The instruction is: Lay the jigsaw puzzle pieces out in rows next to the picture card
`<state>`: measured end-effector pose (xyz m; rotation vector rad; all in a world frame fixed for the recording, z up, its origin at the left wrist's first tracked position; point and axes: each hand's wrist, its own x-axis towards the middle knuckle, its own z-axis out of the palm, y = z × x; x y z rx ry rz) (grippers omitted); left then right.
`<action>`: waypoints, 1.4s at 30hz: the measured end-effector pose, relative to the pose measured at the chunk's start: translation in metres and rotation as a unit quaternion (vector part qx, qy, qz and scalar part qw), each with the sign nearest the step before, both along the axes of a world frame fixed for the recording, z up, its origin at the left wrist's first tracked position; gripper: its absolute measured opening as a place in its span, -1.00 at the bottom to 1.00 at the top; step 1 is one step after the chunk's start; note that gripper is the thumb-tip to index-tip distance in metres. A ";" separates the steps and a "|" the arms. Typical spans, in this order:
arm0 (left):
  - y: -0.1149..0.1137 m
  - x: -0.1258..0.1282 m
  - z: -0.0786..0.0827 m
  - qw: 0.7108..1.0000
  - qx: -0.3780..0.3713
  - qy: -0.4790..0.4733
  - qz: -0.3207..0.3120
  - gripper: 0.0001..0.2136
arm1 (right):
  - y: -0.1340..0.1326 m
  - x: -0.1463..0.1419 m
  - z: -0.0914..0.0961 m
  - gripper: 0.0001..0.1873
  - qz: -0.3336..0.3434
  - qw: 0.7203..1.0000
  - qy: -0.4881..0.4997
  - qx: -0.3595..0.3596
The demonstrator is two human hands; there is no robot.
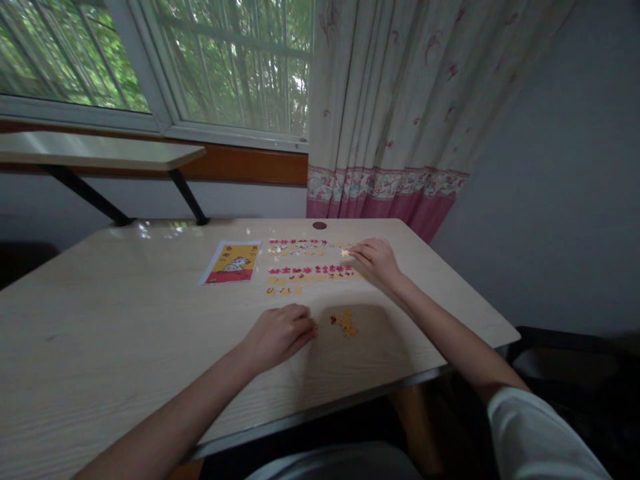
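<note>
My right hand (376, 260) pinches a yellow puzzle piece (345, 253) at the right end of the upper rows. Closed above the table's near part, my left hand (286, 333) has a small bit of yellow puzzle piece (315, 326) showing at its fingertips. Just right of it lies a loose cluster of yellow puzzle pieces (347, 323), one of them dark red. Farther back, red puzzle pieces (297, 270) and yellow ones are laid out in several rows. Left of the rows rests a picture sheet (233, 263) with a white cartoon animal on yellow and red.
The pale wooden table (125, 320) has a round dark cable-hole cover (319, 225) at its back edge. A raised shelf (100, 148) on black legs stands at the back left. Behind are a window (240, 67) and a curtain (390, 100). A dark chair (565, 353) is at the right.
</note>
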<state>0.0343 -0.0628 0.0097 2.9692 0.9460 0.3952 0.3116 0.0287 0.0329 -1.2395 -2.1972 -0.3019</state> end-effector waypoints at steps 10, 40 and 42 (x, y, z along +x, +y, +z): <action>0.001 -0.001 0.001 0.998 -0.008 0.034 0.057 -0.73 | 0.063 -0.022 -0.026 -0.73 -0.052 0.985 -0.037 -0.161; 0.009 -0.007 0.001 0.979 -0.161 -0.073 0.106 -0.86 | -0.073 -0.066 -0.030 -0.85 0.210 0.960 -0.034 -0.180; 0.009 -0.007 0.001 0.977 -0.170 -0.089 0.097 -0.87 | -0.077 -0.071 -0.031 -0.84 0.200 0.963 -0.029 -0.179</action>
